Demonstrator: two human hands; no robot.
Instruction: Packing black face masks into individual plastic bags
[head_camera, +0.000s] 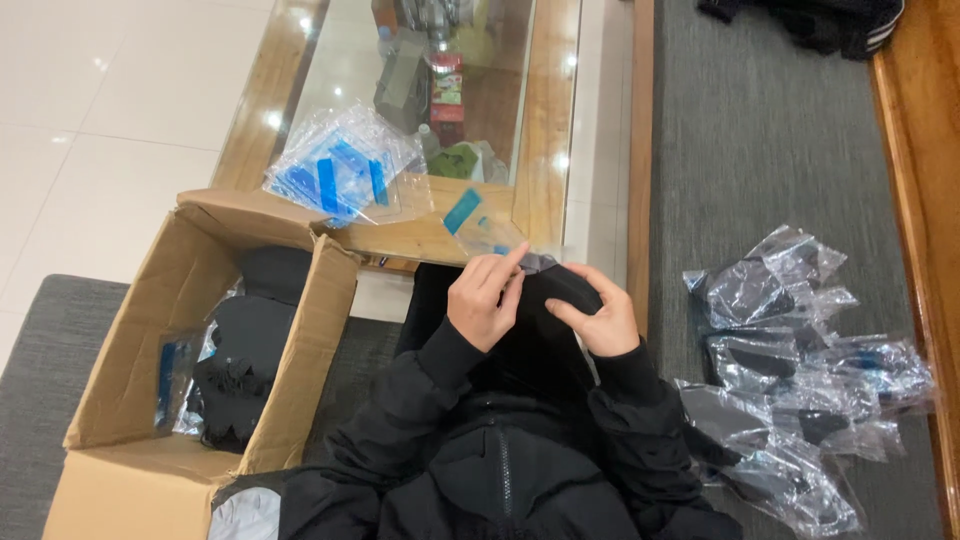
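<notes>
both my hands (540, 305) pinch the soft, light black garment (560, 290) by its bagged top edge, right of the box (130, 390).

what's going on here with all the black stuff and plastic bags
A seated person in a black jacket holds a black fabric item with both hands. The left hand pinches the mouth of a clear plastic bag at its top edge; the right hand grips the fabric. A cardboard box holds more black items, empty bags lie on the glass table, and bagged pieces pile on the grey cushion.
</notes>
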